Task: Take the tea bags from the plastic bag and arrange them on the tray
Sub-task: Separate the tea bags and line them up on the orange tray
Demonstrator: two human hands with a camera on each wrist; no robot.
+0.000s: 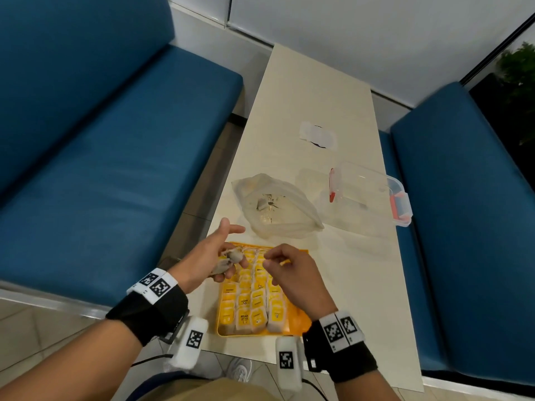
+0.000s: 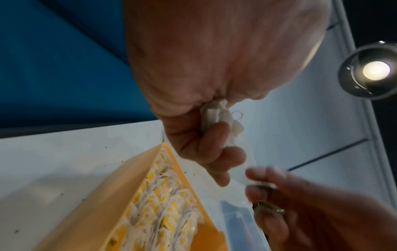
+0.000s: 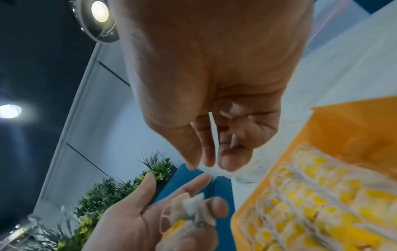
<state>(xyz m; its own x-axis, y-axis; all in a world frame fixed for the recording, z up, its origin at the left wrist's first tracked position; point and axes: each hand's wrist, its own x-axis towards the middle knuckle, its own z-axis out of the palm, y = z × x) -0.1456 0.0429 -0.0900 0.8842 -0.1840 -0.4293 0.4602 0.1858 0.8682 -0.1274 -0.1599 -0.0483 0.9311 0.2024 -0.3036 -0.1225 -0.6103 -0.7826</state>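
An orange tray [image 1: 301, 321] at the table's near edge holds rows of yellow-tagged tea bags [image 1: 252, 302]. My left hand [image 1: 223, 244] is over the tray's far left corner. Its lower fingers curl round a small bunch of tea bags [image 1: 231, 260], while thumb and index finger stick out. The left wrist view shows that bunch [image 2: 217, 115] pressed into the palm. My right hand [image 1: 272, 260] hovers above the tray's far end with loosely curled fingers, and I see nothing between them in the right wrist view [image 3: 211, 165]. The crumpled plastic bag [image 1: 278, 209] lies just beyond the tray with a few bags inside.
A clear plastic box with red latches [image 1: 367, 195] stands right of the bag. A white wrapper [image 1: 318, 136] lies farther back on the cream table [image 1: 347, 270]. Blue benches [image 1: 115, 169] run along both sides of the narrow table.
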